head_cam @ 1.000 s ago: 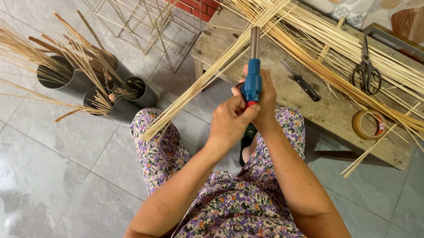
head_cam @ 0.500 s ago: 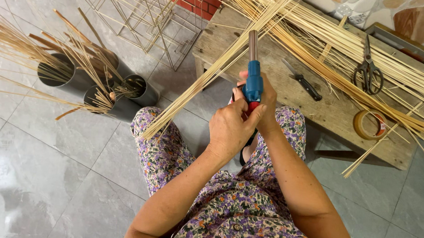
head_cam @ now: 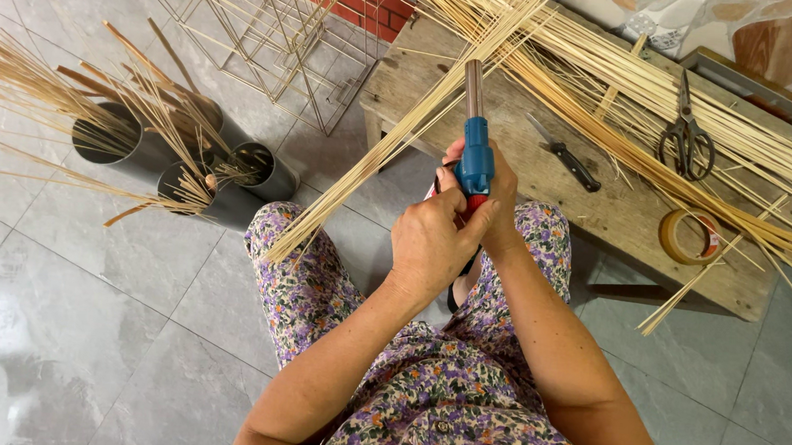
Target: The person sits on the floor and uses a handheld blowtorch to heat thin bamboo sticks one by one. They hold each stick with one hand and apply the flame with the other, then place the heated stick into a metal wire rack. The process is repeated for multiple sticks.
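Above the lap, both hands (head_cam: 456, 222) grip the blue torch (head_cam: 475, 154), nozzle pointing up.

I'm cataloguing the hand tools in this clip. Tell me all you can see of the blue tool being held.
The blue tool has a blue plastic-looking body, a straight grey metal tube pointing away from the person, and a red part at its base. It is held over the lap near the wooden bench, gripped by the left hand and the right hand.

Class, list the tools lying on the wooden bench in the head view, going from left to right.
Small black-handled knife → scissors → roll of tape, near the bench's front edge. Loose bamboo sticks overlap all of these, so they are left out.
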